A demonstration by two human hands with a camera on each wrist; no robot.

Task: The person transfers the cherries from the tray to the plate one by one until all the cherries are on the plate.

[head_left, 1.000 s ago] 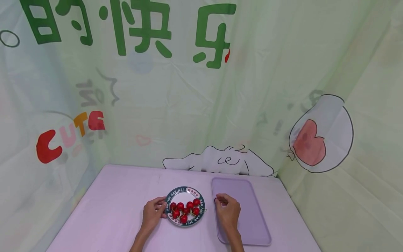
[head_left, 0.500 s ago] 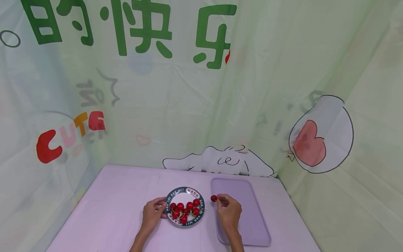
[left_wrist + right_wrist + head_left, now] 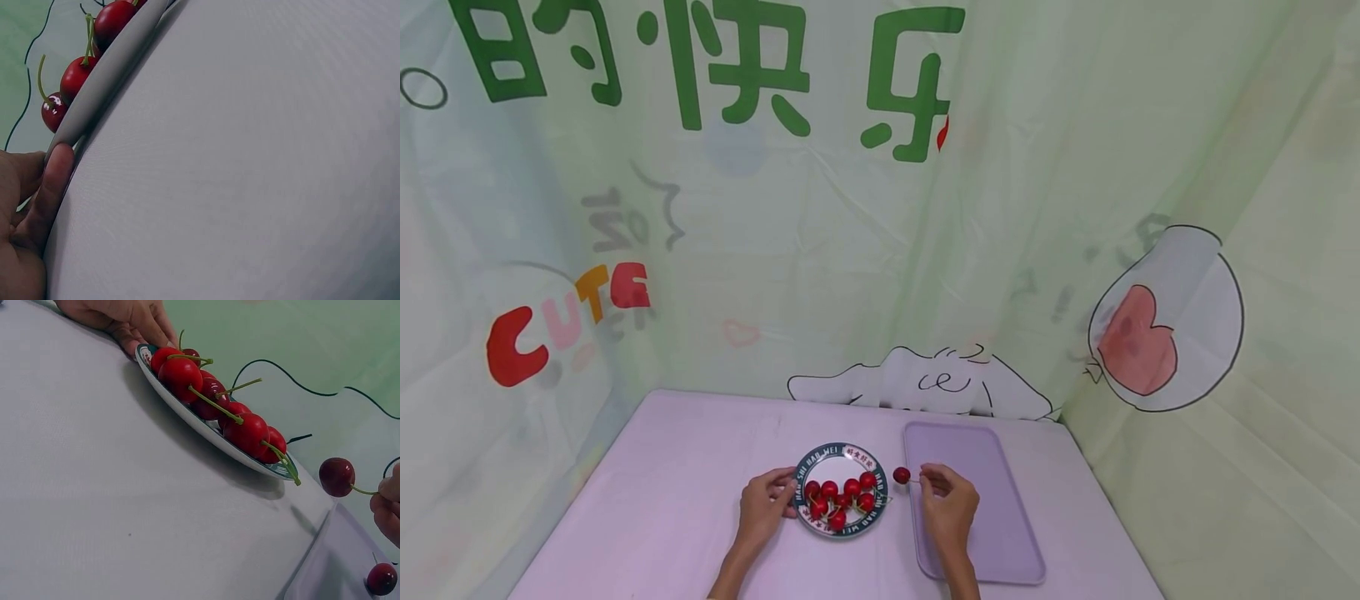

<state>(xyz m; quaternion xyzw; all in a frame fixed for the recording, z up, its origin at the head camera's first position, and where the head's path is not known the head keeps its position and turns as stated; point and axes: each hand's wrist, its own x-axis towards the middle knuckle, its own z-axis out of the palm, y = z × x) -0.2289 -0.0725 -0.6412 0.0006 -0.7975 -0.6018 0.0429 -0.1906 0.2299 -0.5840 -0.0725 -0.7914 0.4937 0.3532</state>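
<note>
A round plate point(image 3: 841, 448) with a dark green lettered rim holds several red cherries point(image 3: 852, 488) with green stems. At its left edge, my left hand point(image 3: 762, 507) holds the rim, thumb and fingers point(image 3: 57, 169) on either side of it. My right hand point(image 3: 950, 504) is over the left part of a purple tray point(image 3: 1000, 533). Thumb and fingertips pinch the stem of a dark red cherry point(image 3: 901, 475), which hangs out to the left between tray and plate. Seen from the right wrist, this held cherry point(image 3: 337, 477) is above the surface. Another cherry point(image 3: 382, 579) lies on the tray.
Both plate and tray rest on a table with a pale pinkish cover point(image 3: 700, 450). Behind and at both sides hang pale green curtains point(image 3: 850, 250) with printed characters and drawings, reaching down to the table's back edge.
The dark cherry, earlier hidden by the right fingers, came into view and now sticks out farther left on its stem. The right hand shifted slightly right; the left hand and plate stayed put.
</note>
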